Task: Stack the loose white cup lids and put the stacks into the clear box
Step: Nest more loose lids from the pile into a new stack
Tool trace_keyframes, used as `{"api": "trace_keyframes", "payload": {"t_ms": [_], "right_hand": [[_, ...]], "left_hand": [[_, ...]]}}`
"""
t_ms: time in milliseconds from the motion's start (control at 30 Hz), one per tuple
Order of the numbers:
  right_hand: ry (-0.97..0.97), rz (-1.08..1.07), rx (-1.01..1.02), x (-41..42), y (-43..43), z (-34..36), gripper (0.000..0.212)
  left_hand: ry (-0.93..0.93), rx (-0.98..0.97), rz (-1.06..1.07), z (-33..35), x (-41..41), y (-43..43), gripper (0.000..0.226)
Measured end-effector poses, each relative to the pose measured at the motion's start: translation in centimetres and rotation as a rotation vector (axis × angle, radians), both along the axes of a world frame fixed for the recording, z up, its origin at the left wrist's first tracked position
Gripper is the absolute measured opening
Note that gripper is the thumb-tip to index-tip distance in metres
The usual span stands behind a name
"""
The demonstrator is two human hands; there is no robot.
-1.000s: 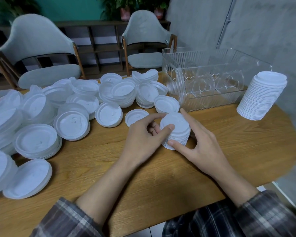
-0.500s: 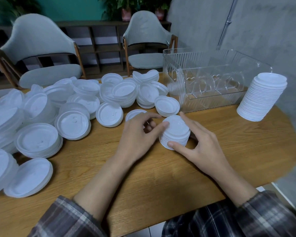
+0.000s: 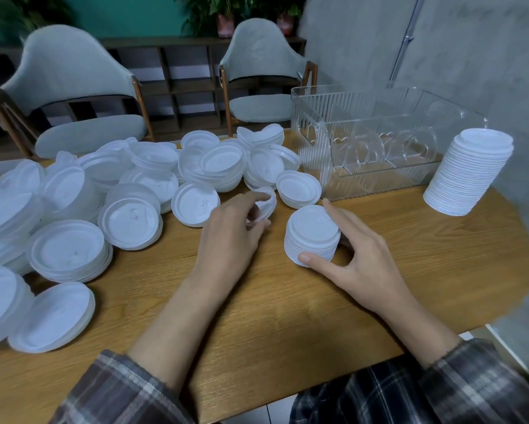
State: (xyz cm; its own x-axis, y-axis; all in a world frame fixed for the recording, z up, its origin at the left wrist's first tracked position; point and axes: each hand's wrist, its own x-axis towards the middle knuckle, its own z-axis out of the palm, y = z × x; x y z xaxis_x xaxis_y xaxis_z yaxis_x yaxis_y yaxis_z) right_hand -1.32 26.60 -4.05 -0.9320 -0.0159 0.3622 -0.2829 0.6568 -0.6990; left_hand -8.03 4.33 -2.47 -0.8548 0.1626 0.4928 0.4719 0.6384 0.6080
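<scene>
Gripping a short stack (image 3: 312, 231) on the worktop (image 3: 287, 307), the right hand (image 3: 361, 261) curls thumb and fingers round it. At the stack's 9 o'clock the left hand (image 3: 229, 237) pinches one lid (image 3: 267, 199) in its fingers. The box (image 3: 318, 166) stands at 1 o'clock, loose lids (image 3: 128, 218) at 10 o'clock.

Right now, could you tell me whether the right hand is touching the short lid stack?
Touching. In the head view the right hand grips the stack: its thumb is against the lower edge and its forefinger lies on the top lid.
</scene>
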Motion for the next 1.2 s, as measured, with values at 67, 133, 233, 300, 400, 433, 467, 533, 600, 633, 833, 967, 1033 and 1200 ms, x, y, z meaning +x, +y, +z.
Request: {"api": "trace_keyframes", "payload": {"t_ms": [67,133,233,300,400,433,467,533,600,633,833,967,1033,1200], "right_hand": [[0.010,0.001,-0.001,-0.1,0.0,0.0,0.089],[0.013,0.003,0.003,-0.1,0.0,-0.1,0.086],[0.010,0.002,0.020,-0.1,0.0,-0.1,0.086],[0.003,-0.001,0.026,-0.1,0.0,0.0,0.087],[-0.011,0.005,0.009,-0.1,0.0,0.1,0.091],[-0.009,0.007,0.002,0.0,0.0,0.1,0.093],[-0.005,0.008,-0.004,0.0,-0.1,0.1,0.094],[0.005,0.011,-0.012,0.0,-0.1,0.1,0.095],[0.011,0.015,-0.014,0.0,0.0,0.0,0.095],[0.011,0.016,-0.017,0.0,0.0,0.0,0.096],[0.022,0.027,-0.010,-0.1,0.0,0.0,0.095],[0.021,0.016,0.031,-0.2,0.1,-0.2,0.090],[0.028,0.008,0.034,-0.2,0.1,-0.3,0.090],[0.006,0.010,0.026,-0.2,0.1,-0.2,0.093]], "left_hand": [[-0.002,0.152,-0.008,0.5,0.4,0.3,0.041],[-0.009,0.338,-0.005,1.3,0.8,0.6,0.036],[-0.066,0.599,0.009,2.3,1.2,0.9,0.028],[-0.201,0.743,-0.032,2.6,1.4,1.2,0.026],[-0.396,0.789,-0.120,2.1,1.7,1.9,0.025],[-0.410,0.753,-0.135,1.7,1.8,2.2,0.025],[-0.410,0.707,-0.149,1.4,1.9,2.3,0.027],[-0.399,0.630,-0.175,1.0,2.0,2.6,0.029],[-0.396,0.597,-0.187,0.6,2.1,2.9,0.028],[-0.397,0.591,-0.190,0.5,2.1,3.0,0.027],[-0.327,0.522,-0.176,0.1,2.1,3.3,0.028],[-0.307,0.473,-0.164,-0.1,2.1,3.3,0.027],[-0.298,0.435,-0.157,-0.2,2.1,3.3,0.026],[-0.320,0.431,-0.175,-0.5,1.8,3.3,0.026]]}}
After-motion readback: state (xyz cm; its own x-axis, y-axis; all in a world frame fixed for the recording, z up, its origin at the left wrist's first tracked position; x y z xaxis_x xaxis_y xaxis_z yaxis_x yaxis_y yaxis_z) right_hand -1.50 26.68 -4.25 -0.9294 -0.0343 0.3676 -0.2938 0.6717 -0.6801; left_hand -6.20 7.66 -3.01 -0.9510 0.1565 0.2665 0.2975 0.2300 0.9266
